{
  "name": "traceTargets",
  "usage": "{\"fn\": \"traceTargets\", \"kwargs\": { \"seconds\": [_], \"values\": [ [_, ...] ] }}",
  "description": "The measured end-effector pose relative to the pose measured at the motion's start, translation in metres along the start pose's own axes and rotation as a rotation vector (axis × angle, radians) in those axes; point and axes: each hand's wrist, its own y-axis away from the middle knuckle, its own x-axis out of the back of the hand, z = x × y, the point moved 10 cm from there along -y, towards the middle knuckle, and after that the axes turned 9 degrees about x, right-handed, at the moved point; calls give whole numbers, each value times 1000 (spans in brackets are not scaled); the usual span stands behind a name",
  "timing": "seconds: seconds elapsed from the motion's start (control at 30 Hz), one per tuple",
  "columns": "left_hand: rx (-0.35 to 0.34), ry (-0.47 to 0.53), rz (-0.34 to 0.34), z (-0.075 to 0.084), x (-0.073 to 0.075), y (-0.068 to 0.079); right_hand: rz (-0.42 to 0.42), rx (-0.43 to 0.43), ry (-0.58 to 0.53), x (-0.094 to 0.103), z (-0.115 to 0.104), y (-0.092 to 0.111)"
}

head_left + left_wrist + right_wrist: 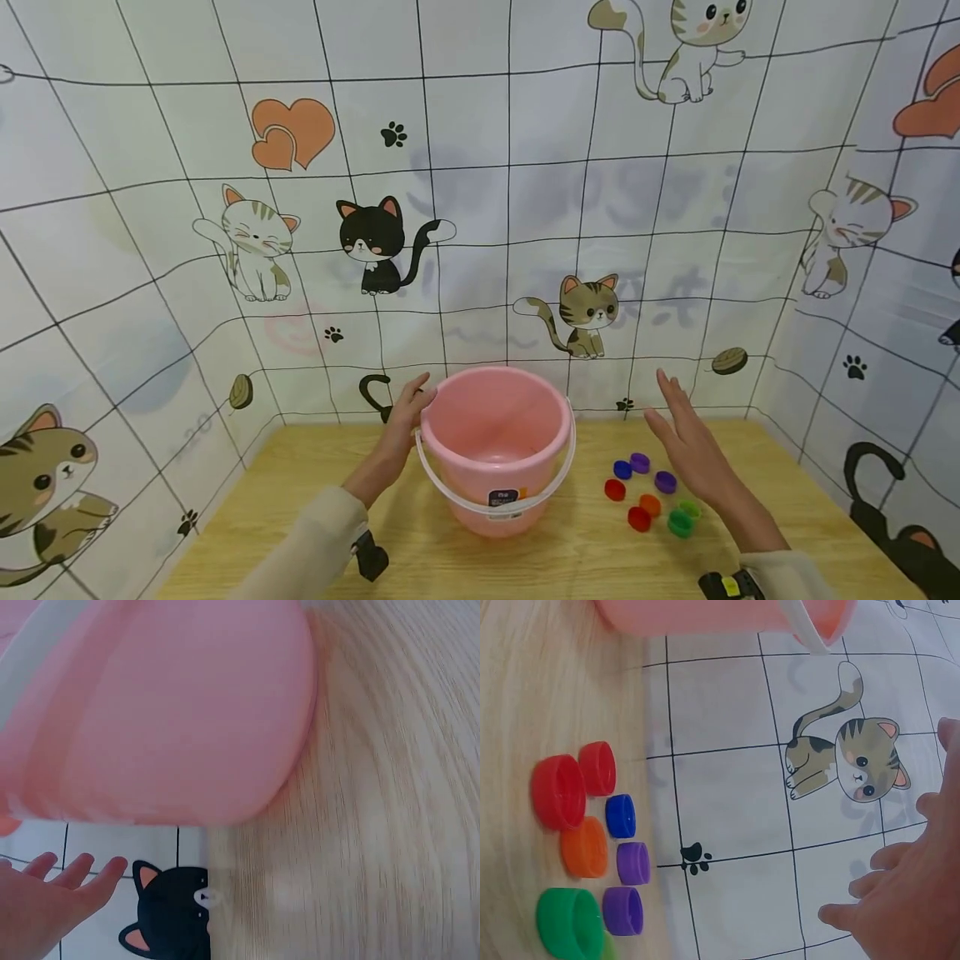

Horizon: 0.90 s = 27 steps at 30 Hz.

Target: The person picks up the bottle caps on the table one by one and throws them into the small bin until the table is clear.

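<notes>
A pink bucket point(495, 475) with a white handle point(558, 479) stands upright on the wooden table, and nothing shows inside it. My left hand point(397, 429) is at the bucket's left side near the rim, fingers extended; whether it touches the wall I cannot tell. In the left wrist view those fingers point(90, 881) are spread beside the bucket point(172, 712). To the right, my right hand point(693, 450) hovers with straight fingers above several coloured bottle caps, among them a red cap point(639, 519), a green cap point(680, 523) and a blue cap point(622, 470). It holds nothing.
The wooden table point(315, 500) ends at a white grid-patterned cloth wall point(480, 208) with cartoon cats. Similar cloth rises on the left and right sides. The caps lie close together to the right of the bucket; orange point(585, 847) and purple point(623, 910) caps are among them.
</notes>
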Motion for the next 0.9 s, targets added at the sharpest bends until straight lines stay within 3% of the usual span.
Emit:
{"fn": "traceTargets", "kwargs": {
  "seconds": [0.23, 0.4, 0.7, 0.9],
  "values": [
    [17, 76, 24, -7, -7, 0, 1, -27, -34, -8, 7, 9],
    [9, 169, -46, -9, -13, 0, -12, -64, -59, -13, 14, 17],
    [11, 136, -145, -3, -28, -1, 5, -75, -90, 1, 25, 26],
    [34, 117, -120, -10, -23, 14, -85, -76, -156, -8, 29, 25]
  ]
}}
